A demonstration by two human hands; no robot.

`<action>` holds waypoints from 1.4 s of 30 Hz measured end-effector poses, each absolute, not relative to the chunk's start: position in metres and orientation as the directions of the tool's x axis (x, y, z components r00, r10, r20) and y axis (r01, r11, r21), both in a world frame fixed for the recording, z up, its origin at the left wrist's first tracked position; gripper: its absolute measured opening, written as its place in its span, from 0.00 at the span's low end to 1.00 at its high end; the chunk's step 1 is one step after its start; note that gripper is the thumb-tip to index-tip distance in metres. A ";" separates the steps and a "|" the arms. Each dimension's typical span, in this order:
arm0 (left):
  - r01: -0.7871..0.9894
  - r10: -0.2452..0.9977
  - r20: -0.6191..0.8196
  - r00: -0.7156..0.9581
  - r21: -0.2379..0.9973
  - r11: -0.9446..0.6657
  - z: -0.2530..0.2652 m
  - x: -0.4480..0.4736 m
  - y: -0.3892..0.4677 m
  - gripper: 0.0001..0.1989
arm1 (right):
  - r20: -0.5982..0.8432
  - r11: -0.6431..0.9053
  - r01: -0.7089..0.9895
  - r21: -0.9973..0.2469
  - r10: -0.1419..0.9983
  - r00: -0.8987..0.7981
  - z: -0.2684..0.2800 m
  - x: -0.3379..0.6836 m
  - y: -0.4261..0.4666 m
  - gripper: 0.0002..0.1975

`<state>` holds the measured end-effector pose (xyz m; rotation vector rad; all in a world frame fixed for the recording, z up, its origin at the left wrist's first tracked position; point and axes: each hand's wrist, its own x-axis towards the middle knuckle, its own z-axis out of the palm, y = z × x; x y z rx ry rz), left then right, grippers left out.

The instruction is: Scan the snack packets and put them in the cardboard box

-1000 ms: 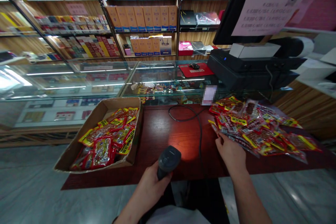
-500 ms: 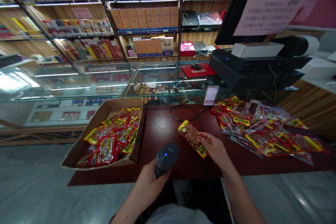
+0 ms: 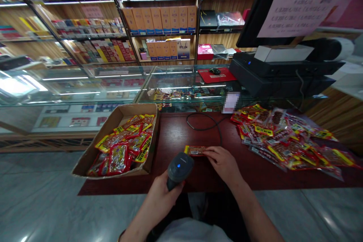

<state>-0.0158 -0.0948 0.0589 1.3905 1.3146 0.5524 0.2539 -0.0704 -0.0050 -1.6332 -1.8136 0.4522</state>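
Observation:
My left hand point(image 3: 163, 193) is wrapped round the grip of a dark barcode scanner point(image 3: 180, 167), whose small blue light shows on top. In my right hand point(image 3: 222, 162) a red and yellow snack packet point(image 3: 194, 151) is pinched at its right end, tilted so that I see it nearly edge-on. The packet is just beyond the scanner head, over the dark red table point(image 3: 172, 132). To the left, an open cardboard box point(image 3: 154, 136) holds several similar packets point(image 3: 119, 157). On the right lies a loose heap of packets point(image 3: 283, 136).
A black cable point(image 3: 198, 129) loops on the table. Behind it is a glass display counter point(image 3: 181, 72) with a mouse point(image 3: 214, 71) on a red mat point(image 3: 202, 76). A monitor point(image 3: 255, 19) stands above a dark register unit point(image 3: 280, 79) at the right. Stocked shelves line the back.
My right hand has moved left and tipped the snack packet from face-up to nearly edge-on, closer to the scanner. The left hand and scanner stay almost in place.

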 end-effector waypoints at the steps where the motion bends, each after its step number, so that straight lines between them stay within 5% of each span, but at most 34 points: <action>1: 0.396 0.906 -0.326 0.271 0.895 0.204 0.059 -0.016 -0.094 0.07 | 0.231 0.193 0.790 -0.582 0.971 -0.068 -0.006 0.251 -0.075 0.15; 6: 0.403 0.912 -0.334 0.237 0.888 0.221 0.059 -0.021 -0.093 0.08 | 0.229 0.198 0.863 -0.464 0.968 -0.099 -0.016 0.244 -0.089 0.13; 14: 0.382 0.906 -0.346 0.245 0.893 0.238 0.058 -0.022 -0.098 0.10 | 0.154 0.025 0.919 -0.393 0.987 0.039 -0.023 0.249 -0.071 0.25; 29: 0.409 0.904 -0.335 0.264 0.888 0.210 0.057 -0.021 -0.098 0.09 | 0.025 -0.041 0.659 -0.751 0.996 0.090 -0.014 0.251 -0.064 0.14; 42: 0.389 0.899 -0.325 0.294 0.900 0.198 0.057 -0.016 -0.098 0.10 | 0.011 -0.074 0.577 -0.813 0.990 0.142 -0.010 0.255 -0.061 0.13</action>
